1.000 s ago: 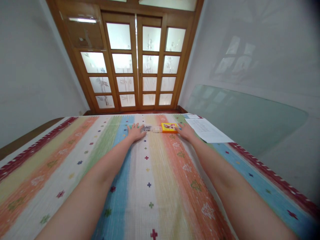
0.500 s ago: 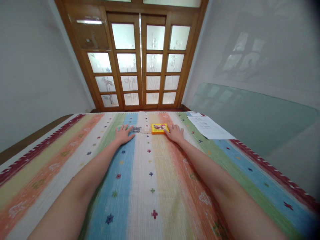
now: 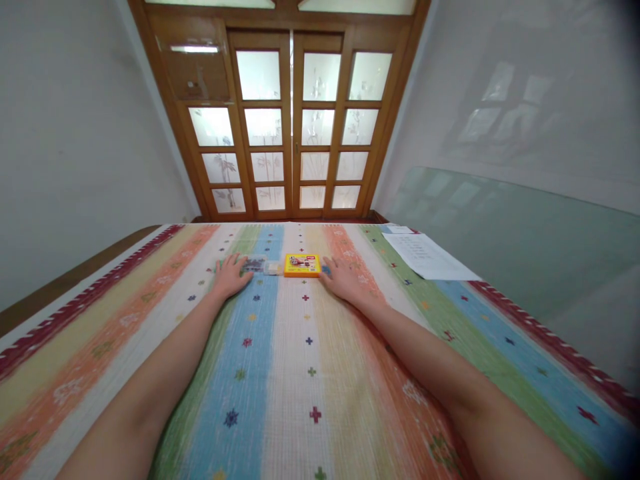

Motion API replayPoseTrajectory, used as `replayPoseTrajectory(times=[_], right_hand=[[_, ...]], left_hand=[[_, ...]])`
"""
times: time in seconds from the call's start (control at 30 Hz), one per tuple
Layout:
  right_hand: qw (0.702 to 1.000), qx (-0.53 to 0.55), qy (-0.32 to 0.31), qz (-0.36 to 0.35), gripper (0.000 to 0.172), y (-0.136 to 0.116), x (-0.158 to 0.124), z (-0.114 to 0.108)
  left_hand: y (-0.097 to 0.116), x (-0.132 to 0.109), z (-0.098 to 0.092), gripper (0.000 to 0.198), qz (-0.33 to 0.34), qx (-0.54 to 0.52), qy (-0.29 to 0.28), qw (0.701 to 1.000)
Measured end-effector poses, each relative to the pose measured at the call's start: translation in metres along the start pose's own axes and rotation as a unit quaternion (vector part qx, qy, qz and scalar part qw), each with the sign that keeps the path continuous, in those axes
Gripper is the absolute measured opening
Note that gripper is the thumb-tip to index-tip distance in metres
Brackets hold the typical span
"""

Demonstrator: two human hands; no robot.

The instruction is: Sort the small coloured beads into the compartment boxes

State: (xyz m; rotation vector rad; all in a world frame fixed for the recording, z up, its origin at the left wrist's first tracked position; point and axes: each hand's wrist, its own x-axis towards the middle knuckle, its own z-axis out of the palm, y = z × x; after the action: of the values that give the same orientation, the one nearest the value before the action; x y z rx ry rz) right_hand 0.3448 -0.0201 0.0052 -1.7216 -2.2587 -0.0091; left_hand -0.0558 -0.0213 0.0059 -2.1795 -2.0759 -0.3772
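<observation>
My left hand (image 3: pixel 232 276) lies on the table with its fingers stretched out, against the left end of a row of small items. Beside it is a clear plastic box (image 3: pixel 256 263) with dark bits in it; a bit of something green shows at the fingers. A smaller clear case (image 3: pixel 273 268) with pale contents comes after it. A yellow box (image 3: pixel 302 273) with a printed picture lies flat next to that case. My right hand (image 3: pixel 344 277) is at the right end, fingers spread, over a small blue thing (image 3: pixel 326 270) that it partly hides.
A striped tablecloth (image 3: pixel 290 373) covers the table. White printed sheets (image 3: pixel 425 257) lie at the far right. Beyond the table stand wooden doors with glass panes (image 3: pixel 313 160). A pale green panel (image 3: pixel 505 213) runs along the right wall.
Both hands and the row of items have shifted left across the cloth and slightly nearer. The yellow box went from the yellow and orange stripes to the white one. The blue thing now shows.
</observation>
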Motion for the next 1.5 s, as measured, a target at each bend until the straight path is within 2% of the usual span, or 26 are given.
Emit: replayPoseTrajectory(times=[0.1,0.2,0.3,0.4,0.53,0.7,0.9,1.07,1.2,1.27,1.33,1.4,1.5], right_hand=[[0.998,0.007,-0.018,-0.053,0.064,0.024,0.001,-0.003],[0.999,0.024,-0.001,-0.046,0.059,0.039,0.005,-0.002],[0.999,0.034,0.015,-0.039,0.057,0.041,0.007,0.002],[0.998,0.040,0.012,-0.039,0.057,0.038,0.007,0.005],[0.998,0.046,0.011,-0.052,0.056,0.038,0.011,0.006],[0.995,0.061,0.018,-0.083,0.053,0.036,0.022,0.006],[0.994,0.083,0.034,-0.064,0.053,0.027,0.036,0.014],[0.992,0.100,0.051,-0.055,0.049,0.034,0.033,0.016],[0.990,0.126,0.057,-0.014,0.046,0.037,0.030,0.006],[0.986,0.149,0.076,-0.020,0.044,0.027,0.027,-0.002],[0.976,0.174,0.109,-0.067,0.041,0.009,0.023,-0.010],[0.964,0.195,0.120,-0.136,0.040,-0.014,0.016,-0.014],[0.950,0.193,0.098,-0.225,0.038,-0.049,0.003,-0.012]], left_hand=[[0.026,-0.003,-0.005,0.064,0.074,-0.015,0.014,0.997],[0.058,-0.008,-0.005,0.059,0.171,-0.029,-0.011,0.985],[0.085,-0.012,0.000,0.066,0.173,-0.037,-0.028,0.984],[0.099,-0.011,0.005,0.073,0.164,-0.040,-0.060,0.984],[0.104,-0.002,0.011,0.071,0.145,-0.046,-0.060,0.986],[0.106,0.019,0.018,0.058,0.109,-0.052,-0.034,0.992],[0.104,0.040,0.022,0.052,0.085,-0.067,-0.026,0.994],[0.103,0.037,0.025,0.056,0.080,-0.066,0.002,0.995],[0.103,0.027,0.024,0.056,0.131,-0.084,0.038,0.987],[0.102,0.021,0.022,0.049,0.165,-0.116,0.046,0.978],[0.101,0.014,0.020,0.045,0.195,-0.175,0.042,0.964],[0.099,0.006,0.017,0.051,0.215,-0.253,0.011,0.943],[0.094,-0.005,0.012,0.065,0.208,-0.346,-0.049,0.913]])
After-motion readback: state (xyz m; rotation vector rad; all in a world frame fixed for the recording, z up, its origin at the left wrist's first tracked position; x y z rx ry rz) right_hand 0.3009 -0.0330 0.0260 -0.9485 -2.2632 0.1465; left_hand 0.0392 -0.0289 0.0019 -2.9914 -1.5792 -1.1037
